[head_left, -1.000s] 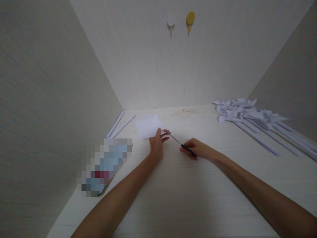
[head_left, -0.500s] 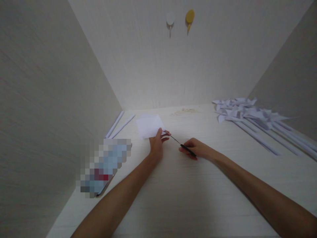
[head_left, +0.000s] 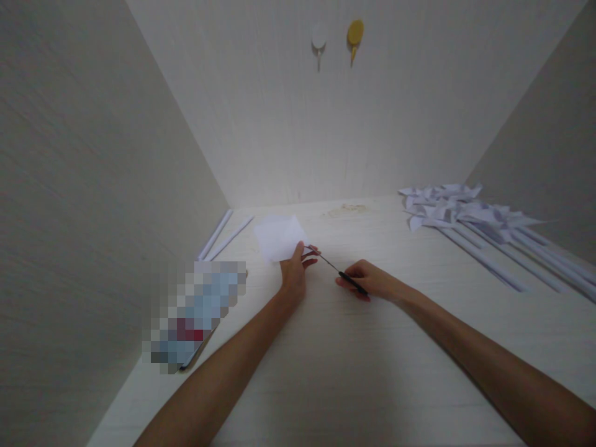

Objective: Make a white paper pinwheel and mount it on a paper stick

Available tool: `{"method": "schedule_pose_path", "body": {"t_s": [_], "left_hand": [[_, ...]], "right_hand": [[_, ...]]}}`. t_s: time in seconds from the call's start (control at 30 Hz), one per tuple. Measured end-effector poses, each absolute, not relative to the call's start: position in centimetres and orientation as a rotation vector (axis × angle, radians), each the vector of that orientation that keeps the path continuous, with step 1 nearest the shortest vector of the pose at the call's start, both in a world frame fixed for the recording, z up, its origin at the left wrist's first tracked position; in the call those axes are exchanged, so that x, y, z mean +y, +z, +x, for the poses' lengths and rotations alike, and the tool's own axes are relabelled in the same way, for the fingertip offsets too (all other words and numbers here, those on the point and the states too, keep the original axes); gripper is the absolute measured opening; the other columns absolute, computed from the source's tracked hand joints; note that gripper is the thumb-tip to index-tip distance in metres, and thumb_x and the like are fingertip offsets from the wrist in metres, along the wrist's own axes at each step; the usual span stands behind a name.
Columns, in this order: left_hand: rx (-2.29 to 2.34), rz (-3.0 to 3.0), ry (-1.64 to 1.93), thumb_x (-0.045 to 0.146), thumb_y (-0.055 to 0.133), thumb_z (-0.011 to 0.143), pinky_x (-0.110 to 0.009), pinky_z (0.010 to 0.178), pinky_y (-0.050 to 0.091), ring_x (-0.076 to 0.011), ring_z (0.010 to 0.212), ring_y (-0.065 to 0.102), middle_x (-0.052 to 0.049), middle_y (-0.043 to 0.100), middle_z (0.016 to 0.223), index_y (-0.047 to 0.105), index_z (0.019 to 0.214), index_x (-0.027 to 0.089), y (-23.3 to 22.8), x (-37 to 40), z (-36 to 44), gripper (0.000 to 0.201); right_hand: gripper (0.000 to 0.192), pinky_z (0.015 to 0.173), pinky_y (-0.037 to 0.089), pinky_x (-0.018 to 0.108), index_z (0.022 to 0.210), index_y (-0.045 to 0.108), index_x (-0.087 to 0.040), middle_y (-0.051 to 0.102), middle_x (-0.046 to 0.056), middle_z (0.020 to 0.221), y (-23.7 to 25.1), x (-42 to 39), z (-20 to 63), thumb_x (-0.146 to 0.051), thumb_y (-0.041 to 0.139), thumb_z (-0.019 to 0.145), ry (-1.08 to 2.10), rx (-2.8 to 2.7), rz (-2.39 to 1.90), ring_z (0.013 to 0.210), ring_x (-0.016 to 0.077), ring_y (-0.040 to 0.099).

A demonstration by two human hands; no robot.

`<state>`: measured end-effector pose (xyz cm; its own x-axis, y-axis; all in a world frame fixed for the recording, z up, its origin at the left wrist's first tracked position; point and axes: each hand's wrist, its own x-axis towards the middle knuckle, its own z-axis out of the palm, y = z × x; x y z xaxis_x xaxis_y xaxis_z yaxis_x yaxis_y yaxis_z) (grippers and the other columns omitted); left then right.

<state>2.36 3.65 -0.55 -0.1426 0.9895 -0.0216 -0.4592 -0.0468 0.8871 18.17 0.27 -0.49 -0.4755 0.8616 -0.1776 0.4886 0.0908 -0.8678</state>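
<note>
My left hand (head_left: 295,273) pinches the near right corner of a small white sheet of paper (head_left: 278,236) that lies on the pale table (head_left: 354,366). My right hand (head_left: 372,280) grips the black handle of a pair of scissors (head_left: 338,271). The thin blades point up and left, and their tip reaches the paper's corner by my left fingers. Whether the blades are apart is too small to tell.
Several white paper pinwheels on rolled sticks (head_left: 470,223) lie at the right. Two rolled paper sticks (head_left: 223,234) rest along the left wall. A pixelated flat object (head_left: 193,316) lies at the near left. A white hook (head_left: 319,37) and a yellow hook (head_left: 354,34) hang on the back wall.
Almost nothing has moved; both hands, the paper and the scissors stay in place, with only a slight shift of the view.
</note>
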Motion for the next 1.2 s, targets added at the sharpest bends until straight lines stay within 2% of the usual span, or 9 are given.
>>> {"method": "schedule_pose_path", "body": {"t_s": [0.67, 1.03, 1.2], "left_hand": [[0.946, 0.747, 1.538, 0.025, 0.056, 0.066, -0.020, 0.045, 0.040, -0.0108, 0.053, 0.058, 0.001, 0.059, 0.059, 0.054, 0.069, 0.014, -0.5, 3.6, 2.4, 0.012], [0.943, 0.749, 1.544, 0.027, 0.057, 0.066, -0.019, 0.046, 0.041, -0.0108, 0.056, 0.058, 0.000, 0.059, 0.061, 0.053, 0.069, 0.013, -0.6, 3.7, 2.3, 0.015], [0.955, 0.832, 1.493, 0.026, 0.058, 0.064, -0.019, 0.046, 0.042, -0.0110, 0.059, 0.058, -0.001, 0.059, 0.067, 0.054, 0.072, 0.014, -0.4, 3.5, 2.4, 0.016]], "right_hand": [[0.049, 0.035, 0.021, 0.021, 0.044, 0.038, -0.017, 0.038, -0.005, 0.036, -1.3, 0.5, 18.3, -0.057, 0.045, 0.071, 1.351, -1.965, -1.318, 0.033, 0.0052, 0.030], [0.045, 0.036, 0.022, 0.021, 0.043, 0.040, -0.017, 0.042, -0.003, 0.036, -0.9, 0.4, 18.2, -0.050, 0.050, 0.072, 1.365, -1.961, -1.313, 0.033, 0.0054, 0.032], [0.037, 0.039, 0.022, 0.020, 0.048, 0.043, -0.016, 0.045, -0.003, 0.040, -0.4, 0.0, 17.5, -0.044, 0.054, 0.069, 1.325, -1.713, -1.262, 0.037, 0.0056, 0.034]]}}
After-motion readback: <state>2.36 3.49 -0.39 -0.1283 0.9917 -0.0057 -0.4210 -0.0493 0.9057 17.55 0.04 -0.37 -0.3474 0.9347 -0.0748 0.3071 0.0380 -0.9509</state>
